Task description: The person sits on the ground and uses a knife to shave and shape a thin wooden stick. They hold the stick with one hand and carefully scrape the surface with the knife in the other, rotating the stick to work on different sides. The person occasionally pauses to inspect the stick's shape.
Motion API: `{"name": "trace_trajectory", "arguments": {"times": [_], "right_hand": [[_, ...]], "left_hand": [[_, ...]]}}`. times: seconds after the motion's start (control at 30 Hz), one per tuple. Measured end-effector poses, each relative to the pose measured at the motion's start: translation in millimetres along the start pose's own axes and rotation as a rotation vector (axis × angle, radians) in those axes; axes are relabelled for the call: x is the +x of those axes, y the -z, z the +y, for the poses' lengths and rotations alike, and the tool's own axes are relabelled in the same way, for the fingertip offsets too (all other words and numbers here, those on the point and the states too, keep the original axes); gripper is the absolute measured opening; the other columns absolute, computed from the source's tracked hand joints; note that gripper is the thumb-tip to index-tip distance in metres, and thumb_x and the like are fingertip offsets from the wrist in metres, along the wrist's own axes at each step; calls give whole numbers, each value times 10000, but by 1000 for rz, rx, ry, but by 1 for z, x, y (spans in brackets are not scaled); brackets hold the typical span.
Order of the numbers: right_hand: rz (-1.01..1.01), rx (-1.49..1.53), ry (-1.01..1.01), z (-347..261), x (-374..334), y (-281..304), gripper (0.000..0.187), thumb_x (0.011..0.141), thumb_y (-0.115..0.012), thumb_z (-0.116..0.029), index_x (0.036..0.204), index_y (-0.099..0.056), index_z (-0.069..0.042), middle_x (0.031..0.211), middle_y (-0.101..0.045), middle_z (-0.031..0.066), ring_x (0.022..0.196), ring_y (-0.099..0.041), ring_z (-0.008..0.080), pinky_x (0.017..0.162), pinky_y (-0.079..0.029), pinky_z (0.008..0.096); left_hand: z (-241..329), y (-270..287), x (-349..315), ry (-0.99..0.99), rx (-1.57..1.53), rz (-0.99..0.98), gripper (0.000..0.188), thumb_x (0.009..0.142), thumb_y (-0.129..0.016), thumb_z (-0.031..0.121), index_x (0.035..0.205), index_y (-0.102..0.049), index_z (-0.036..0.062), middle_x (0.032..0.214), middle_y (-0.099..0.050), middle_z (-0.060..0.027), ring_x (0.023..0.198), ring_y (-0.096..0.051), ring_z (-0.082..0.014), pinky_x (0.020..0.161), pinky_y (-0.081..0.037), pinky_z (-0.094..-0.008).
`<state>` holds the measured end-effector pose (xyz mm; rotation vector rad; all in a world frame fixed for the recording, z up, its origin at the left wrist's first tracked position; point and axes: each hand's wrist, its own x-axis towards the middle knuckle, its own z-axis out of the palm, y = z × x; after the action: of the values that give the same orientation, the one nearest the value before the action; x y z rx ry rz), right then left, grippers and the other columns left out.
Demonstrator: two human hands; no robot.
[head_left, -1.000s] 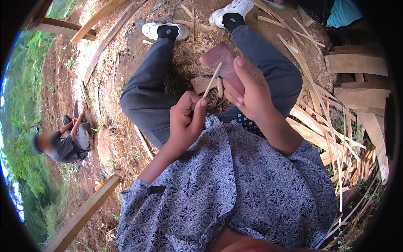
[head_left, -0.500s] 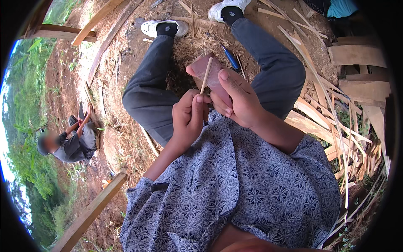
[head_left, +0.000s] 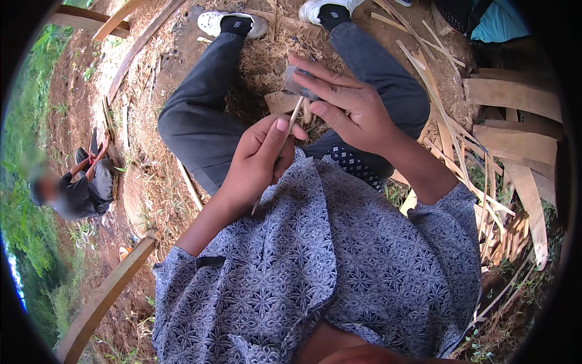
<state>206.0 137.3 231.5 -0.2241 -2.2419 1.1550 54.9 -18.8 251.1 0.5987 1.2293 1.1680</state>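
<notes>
Left hand (head_left: 257,148) pinches the thin wooden stick (head_left: 296,109) between thumb and fingers, over the lap; its upper tip meets the grey sheet, likely sandpaper (head_left: 293,82). Right hand (head_left: 357,106) lies across the sheet, fingers straight; can't tell if it's gripped or just backed. Risks: sideways pressure could snap the slim stick; a loose pinch could let it twist; sheet slip could drive the tip into the palm.
</notes>
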Motion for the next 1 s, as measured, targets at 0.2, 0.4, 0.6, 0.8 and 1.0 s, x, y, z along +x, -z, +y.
{"name": "trace_trajectory", "arguments": {"times": [0.2,0.4,0.6,0.8,1.0], "right_hand": [[33,-127,-37,9,9,-9,379,975,-555,-141,1344,-605,-75,1443,-545,92,1213,-619,267,936,-542,344],[-128,-72,-71,13,9,-5,383,1015,-478,-95,1377,-551,5,1478,-503,146,1312,-546,281,1065,-450,360],[-195,-99,-72,11,-1,-5,360,1022,-467,-104,1336,-579,31,1429,-550,156,1297,-559,284,1056,-456,361],[-156,-36,-108,-1,-2,-13,345,1017,-474,-104,1300,-599,50,1421,-552,176,1274,-578,292,1020,-485,359],[-161,-100,-42,-5,-7,-24,340,1006,-472,-67,1296,-589,67,1427,-546,175,1237,-608,277,995,-510,337]], "left_hand": [[5,2,4,-82,57,14,371,1095,-398,285,1079,-631,-3,568,-380,67,505,-329,-26,477,-262,-213],[4,6,0,-52,52,-2,337,1091,-413,253,1029,-623,-4,596,-373,73,527,-323,-26,489,-260,-219],[-1,9,3,-46,46,-9,283,1074,-464,210,1004,-627,-11,620,-392,84,547,-333,-19,499,-266,-216],[-8,8,8,-102,190,88,262,1047,-531,191,1004,-700,-5,642,-473,73,573,-403,-10,510,-321,-209],[-2,4,4,-51,149,130,253,1024,-577,176,1122,-723,-7,636,-484,79,570,-404,-9,510,-333,-207]]}}
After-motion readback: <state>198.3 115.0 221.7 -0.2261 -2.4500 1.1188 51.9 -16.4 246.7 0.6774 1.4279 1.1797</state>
